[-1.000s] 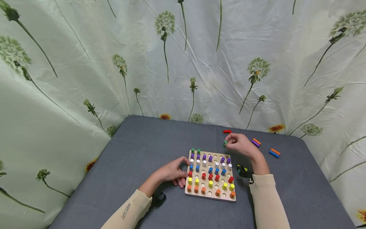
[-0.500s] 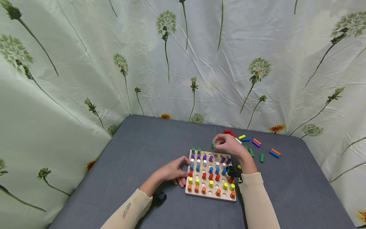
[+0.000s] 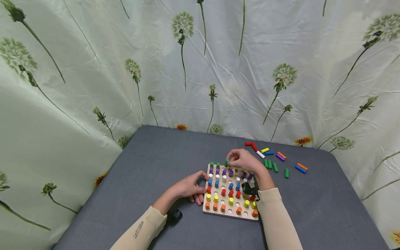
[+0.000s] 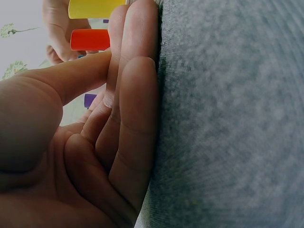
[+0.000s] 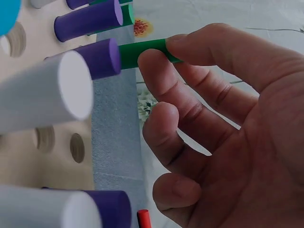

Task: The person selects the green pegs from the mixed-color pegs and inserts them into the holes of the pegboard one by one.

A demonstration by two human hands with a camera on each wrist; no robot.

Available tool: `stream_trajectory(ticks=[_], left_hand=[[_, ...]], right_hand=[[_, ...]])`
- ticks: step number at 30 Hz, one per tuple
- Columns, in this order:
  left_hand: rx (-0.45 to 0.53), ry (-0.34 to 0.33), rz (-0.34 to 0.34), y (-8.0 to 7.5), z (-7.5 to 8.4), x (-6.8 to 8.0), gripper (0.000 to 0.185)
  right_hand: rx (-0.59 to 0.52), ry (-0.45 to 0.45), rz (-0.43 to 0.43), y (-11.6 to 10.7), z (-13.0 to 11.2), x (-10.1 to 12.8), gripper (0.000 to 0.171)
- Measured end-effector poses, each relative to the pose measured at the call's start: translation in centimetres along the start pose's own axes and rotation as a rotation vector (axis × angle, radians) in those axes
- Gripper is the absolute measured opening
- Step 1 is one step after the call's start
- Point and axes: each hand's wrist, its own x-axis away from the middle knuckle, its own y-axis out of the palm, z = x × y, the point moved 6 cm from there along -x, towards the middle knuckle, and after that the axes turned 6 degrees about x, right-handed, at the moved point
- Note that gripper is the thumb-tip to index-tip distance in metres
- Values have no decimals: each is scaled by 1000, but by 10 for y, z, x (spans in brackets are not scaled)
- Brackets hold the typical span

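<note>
- Green peg (image 5: 142, 51) pinched between thumb and forefinger of the right hand (image 3: 243, 161); only the right wrist view shows this grip plainly, with the peg lying just past a purple peg (image 5: 97, 59) standing in the board. From the head view the same green peg (image 3: 227, 161) shows as a small tip at the fingertips, over the far edge of the wooden pegboard (image 3: 230, 189).
- Left wrist view shows what the head view does not: the fingers of the left hand (image 4: 95, 142) lie side by side, loosely bent, with their edge on the grey bench (image 4: 228, 118), a red peg (image 4: 90, 39) and a yellow peg (image 4: 95, 8) just beyond the fingertips. They grip nothing there.
- Head view places the left hand (image 3: 189, 189) at the near-left edge of the pegboard, its fingertips touching the board's side.
- Counted on the board in the head view: two green pegs (image 3: 214, 164) stand in the far row, just left of the right hand's fingertips. The other rows are partly hidden by the right wrist, so I cannot count them fully.
- Loose pegs (image 3: 275, 159) lie on the bench to the right of the right hand: three green, two red, two blue, two orange, one white, one yellow, one purple, as far as I can tell.
- Flowered cloth (image 3: 200, 69) hangs beyond both hands.
</note>
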Motion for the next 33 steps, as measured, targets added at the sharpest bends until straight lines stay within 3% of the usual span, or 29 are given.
stream_trajectory(ticks=[23, 33], left_hand=[[-2, 2, -1, 0, 0, 0, 33], [-3, 7, -4, 0, 1, -1, 33]], right_hand=[[34, 46, -32, 14, 3, -8, 14], [107, 82, -31, 17, 3, -9, 12]])
